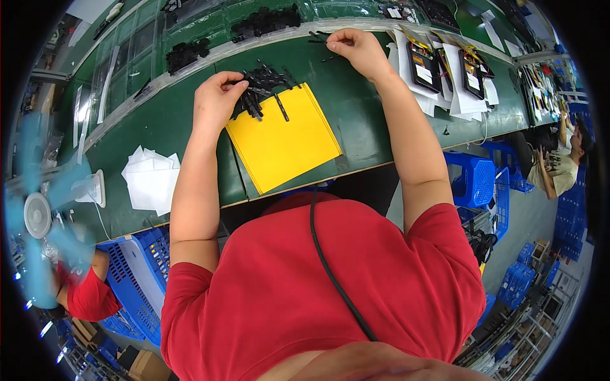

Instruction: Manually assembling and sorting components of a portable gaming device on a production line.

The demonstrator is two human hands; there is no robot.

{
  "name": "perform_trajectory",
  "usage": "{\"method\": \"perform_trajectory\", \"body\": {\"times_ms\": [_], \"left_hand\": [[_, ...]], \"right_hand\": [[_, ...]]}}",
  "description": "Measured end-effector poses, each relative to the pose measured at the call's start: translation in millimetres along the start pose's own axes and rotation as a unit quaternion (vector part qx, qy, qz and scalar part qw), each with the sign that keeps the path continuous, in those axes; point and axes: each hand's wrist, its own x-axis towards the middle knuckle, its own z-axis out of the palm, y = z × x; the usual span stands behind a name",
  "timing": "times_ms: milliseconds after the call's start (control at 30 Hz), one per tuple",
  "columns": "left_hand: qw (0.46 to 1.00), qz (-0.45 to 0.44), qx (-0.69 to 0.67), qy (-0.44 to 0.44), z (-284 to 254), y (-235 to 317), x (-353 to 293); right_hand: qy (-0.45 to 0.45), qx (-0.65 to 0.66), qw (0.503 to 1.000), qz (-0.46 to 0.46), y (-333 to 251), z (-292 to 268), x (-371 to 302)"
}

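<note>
A heap of thin black strip-like parts lies at the far edge of a yellow board, and one strip sticks out onto the yellow surface. At the left side of the heap is my left hand, its thumb and forefinger pinched together; what is between them is too small to make out. Farther off to the right, my right hand pinches at the end of a small black strip just above the green table. A few similar strips sit beside its fingertips.
White sheets of paper lie left on the green table. A fan spins at the left edge. Black framed units rest on papers at right. Clear trays with black parts line the back. Another person sits far right.
</note>
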Motion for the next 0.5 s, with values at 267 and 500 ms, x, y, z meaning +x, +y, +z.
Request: {"method": "perform_trajectory", "body": {"times_ms": [267,500], "left_hand": [[1.000,-0.007,0.008,-0.004,-1.7,6.5,-2.3],[1.000,-0.005,0.000,-0.003,-1.0,5.7,-2.4]], "right_hand": [[-0.059,0.228,0.970,0.064,4.0,-4.3,-1.7],[-0.074,0.457,0.880,0.105,7.3,-2.3,-1.7]]}}
